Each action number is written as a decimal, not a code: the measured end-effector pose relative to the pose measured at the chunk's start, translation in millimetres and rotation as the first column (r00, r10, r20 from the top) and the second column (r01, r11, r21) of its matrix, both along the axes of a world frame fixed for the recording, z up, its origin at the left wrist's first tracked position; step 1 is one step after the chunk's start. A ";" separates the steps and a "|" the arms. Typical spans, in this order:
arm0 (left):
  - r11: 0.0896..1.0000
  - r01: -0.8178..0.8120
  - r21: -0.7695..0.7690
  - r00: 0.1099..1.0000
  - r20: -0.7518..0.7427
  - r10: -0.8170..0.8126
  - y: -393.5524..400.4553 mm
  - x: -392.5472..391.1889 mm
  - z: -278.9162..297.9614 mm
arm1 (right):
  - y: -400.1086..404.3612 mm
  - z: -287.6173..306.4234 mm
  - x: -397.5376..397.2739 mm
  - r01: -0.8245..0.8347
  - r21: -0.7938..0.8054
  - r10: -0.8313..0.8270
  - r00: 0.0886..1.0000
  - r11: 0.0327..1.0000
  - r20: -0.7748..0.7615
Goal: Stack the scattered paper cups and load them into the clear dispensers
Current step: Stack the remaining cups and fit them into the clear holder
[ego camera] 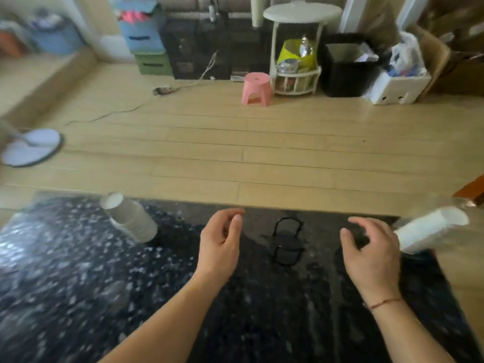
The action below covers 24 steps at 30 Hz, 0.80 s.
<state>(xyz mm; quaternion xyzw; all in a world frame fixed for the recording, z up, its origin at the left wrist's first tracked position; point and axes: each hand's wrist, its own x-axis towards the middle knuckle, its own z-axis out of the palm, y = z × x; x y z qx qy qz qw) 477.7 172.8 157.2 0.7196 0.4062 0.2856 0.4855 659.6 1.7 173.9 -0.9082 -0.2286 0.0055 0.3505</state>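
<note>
While two hands [296,244] hover (empty) — two cup stacks [129,217]

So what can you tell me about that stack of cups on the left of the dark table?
The stack of paper cups looks pale beige, several nested together with their rims showing as ridges near its lower end. It appears to stand upside down on the speckled dark table, near its far edge. Neither hand touches it; the picture is blurred.

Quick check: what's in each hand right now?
Left hand: open, fingers loosely curled, holding nothing.
Right hand: open, holding nothing, beside the stack of white cups.
</note>
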 end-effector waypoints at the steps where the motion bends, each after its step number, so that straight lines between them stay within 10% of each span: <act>1: 1.000 -0.018 0.005 1.000 -0.016 0.018 14.2 -29.2 -3.4 | 26.7 -3.6 -31.5 -0.087 0.031 0.087 0.996 0.996 -0.020; 6: 0.978 -0.208 0.029 0.975 -0.074 0.210 90.0 -167.9 -14.7 | 143.0 -17.6 -168.1 -0.467 0.083 0.474 0.866 0.880 -0.161; 11: 0.897 -0.412 -0.159 0.906 -0.178 0.385 164.5 -254.5 -25.7 | 234.5 -33.0 -246.8 -0.581 0.019 0.508 0.695 0.814 -0.509; 18: 0.636 -0.345 -0.690 0.937 -0.208 0.282 249.4 -266.9 -60.3 | 324.0 -56.9 -277.0 -0.171 0.126 0.168 0.255 0.977 -0.952; 24: 0.543 -0.192 -0.817 0.978 -0.114 0.175 275.0 -247.4 -80.2 | 362.4 -96.4 -276.2 -0.046 0.139 0.144 0.128 0.989 -0.981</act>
